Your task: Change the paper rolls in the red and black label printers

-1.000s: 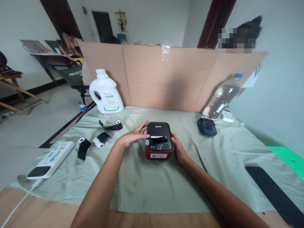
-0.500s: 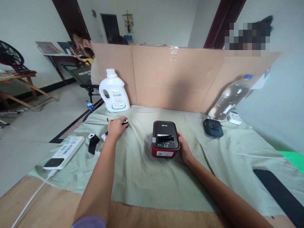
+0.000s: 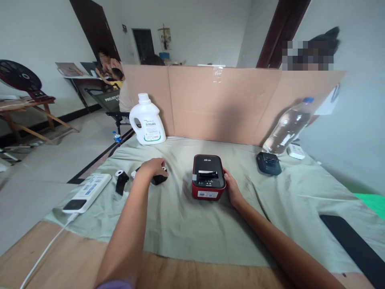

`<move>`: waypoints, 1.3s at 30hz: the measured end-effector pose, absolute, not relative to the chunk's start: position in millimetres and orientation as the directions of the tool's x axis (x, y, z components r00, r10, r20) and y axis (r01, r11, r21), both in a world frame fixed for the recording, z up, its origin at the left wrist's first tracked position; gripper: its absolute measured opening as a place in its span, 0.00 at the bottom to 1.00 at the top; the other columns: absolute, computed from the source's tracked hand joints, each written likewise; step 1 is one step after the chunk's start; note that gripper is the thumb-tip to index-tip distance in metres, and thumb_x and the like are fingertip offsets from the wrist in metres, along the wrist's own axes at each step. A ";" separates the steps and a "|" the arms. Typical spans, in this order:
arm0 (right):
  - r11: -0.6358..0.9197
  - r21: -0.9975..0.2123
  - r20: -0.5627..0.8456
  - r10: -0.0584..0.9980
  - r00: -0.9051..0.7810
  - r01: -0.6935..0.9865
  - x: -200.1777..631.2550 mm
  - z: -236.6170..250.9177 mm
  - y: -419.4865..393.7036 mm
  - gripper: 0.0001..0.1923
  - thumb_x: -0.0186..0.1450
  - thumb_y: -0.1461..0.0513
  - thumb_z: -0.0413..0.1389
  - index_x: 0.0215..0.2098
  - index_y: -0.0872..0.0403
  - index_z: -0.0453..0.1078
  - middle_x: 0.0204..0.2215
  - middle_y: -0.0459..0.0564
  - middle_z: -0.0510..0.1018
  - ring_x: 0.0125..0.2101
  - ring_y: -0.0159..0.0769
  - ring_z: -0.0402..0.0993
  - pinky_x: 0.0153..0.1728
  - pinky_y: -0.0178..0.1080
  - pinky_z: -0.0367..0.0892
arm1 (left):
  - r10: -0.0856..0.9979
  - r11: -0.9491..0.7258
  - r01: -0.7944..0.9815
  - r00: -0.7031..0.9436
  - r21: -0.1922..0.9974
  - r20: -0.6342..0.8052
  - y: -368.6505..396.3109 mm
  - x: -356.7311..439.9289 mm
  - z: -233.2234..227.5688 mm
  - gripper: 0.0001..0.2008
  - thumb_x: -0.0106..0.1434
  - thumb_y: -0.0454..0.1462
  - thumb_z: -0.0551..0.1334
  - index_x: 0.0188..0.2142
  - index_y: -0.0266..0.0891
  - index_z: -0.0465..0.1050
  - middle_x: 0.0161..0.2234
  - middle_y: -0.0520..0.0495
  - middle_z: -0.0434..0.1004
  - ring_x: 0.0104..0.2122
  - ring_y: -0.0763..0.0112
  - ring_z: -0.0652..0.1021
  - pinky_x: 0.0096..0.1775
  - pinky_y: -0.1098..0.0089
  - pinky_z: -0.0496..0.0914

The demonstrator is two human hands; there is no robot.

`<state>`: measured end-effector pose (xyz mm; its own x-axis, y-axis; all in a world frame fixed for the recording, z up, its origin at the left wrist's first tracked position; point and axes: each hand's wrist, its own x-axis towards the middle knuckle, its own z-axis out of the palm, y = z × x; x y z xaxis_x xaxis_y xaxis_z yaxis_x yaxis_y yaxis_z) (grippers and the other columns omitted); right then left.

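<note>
A small red printer with a black lid stands on the pale green cloth in the middle. My right hand rests flat against its right side. My left hand is out to the left of the printer, closed over a black label roll that sits low over the cloth. Another black roll with a white core lies further left. A third one shows only as a white end behind my left wrist.
A white power strip with a cable lies at the cloth's left edge. A white detergent jug, a tilted water bottle and a dark small printer stand before a cardboard screen. People sit at a far-left table.
My left hand left the printer's lid, reached left to the rolls, closed on one and drew it back toward the printer. My right hand stayed at the printer's side.
</note>
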<state>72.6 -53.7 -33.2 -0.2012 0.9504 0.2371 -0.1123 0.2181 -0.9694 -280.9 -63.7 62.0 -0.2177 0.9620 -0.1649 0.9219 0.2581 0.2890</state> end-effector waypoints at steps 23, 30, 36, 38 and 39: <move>0.744 -0.614 0.645 0.665 -0.377 0.263 -57.8 65.0 12.3 0.52 0.56 0.51 0.68 0.72 0.51 0.51 0.67 0.60 0.62 0.65 0.56 0.60 0.66 0.59 0.55 | 0.920 0.064 -0.059 -0.383 0.996 -0.082 -42.2 -243.5 65.7 0.23 0.65 0.54 0.57 0.40 0.37 0.78 0.39 0.41 0.84 0.37 0.61 0.82 0.38 0.65 0.75; 0.658 -0.752 0.626 0.687 -0.369 -0.050 -154.9 38.7 30.7 0.56 0.58 0.48 0.67 0.74 0.51 0.42 0.69 0.59 0.58 0.66 0.49 0.60 0.67 0.52 0.55 | 0.810 -0.209 -0.225 -0.585 0.952 0.039 -38.6 -293.8 59.8 0.19 0.64 0.48 0.59 0.46 0.38 0.78 0.47 0.43 0.83 0.50 0.59 0.80 0.53 0.60 0.72; 0.546 -0.828 0.554 0.765 -0.329 -0.125 -205.1 -14.6 32.7 0.60 0.57 0.44 0.65 0.74 0.55 0.36 0.69 0.62 0.57 0.67 0.47 0.59 0.67 0.51 0.55 | 0.777 -0.274 -0.228 -0.625 0.934 0.075 -26.8 -325.3 36.9 0.23 0.57 0.34 0.57 0.52 0.40 0.77 0.56 0.48 0.78 0.60 0.62 0.73 0.63 0.61 0.63; 0.551 -0.825 0.559 0.760 -0.332 -0.127 -212.4 -22.4 33.6 0.60 0.57 0.45 0.66 0.74 0.54 0.37 0.70 0.62 0.56 0.67 0.47 0.58 0.68 0.51 0.54 | 0.781 -0.251 -0.250 -0.623 0.935 0.043 -24.3 -333.1 30.8 0.25 0.56 0.33 0.56 0.53 0.39 0.76 0.54 0.48 0.79 0.57 0.62 0.75 0.62 0.61 0.64; 0.555 -0.822 0.561 0.755 -0.340 -0.125 -214.2 -24.4 34.6 0.59 0.57 0.46 0.66 0.74 0.54 0.37 0.70 0.61 0.56 0.67 0.47 0.58 0.68 0.51 0.53 | 0.781 -0.243 -0.260 -0.624 0.935 0.030 -22.8 -336.3 27.7 0.25 0.56 0.33 0.55 0.53 0.39 0.76 0.53 0.48 0.80 0.56 0.62 0.76 0.61 0.61 0.65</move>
<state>-214.2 34.6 -24.4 -0.3396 0.7548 0.5611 -0.1246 0.5553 -0.8223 -336.3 -22.8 27.7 -0.6239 0.7809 0.0298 -0.2597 -0.2432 0.9346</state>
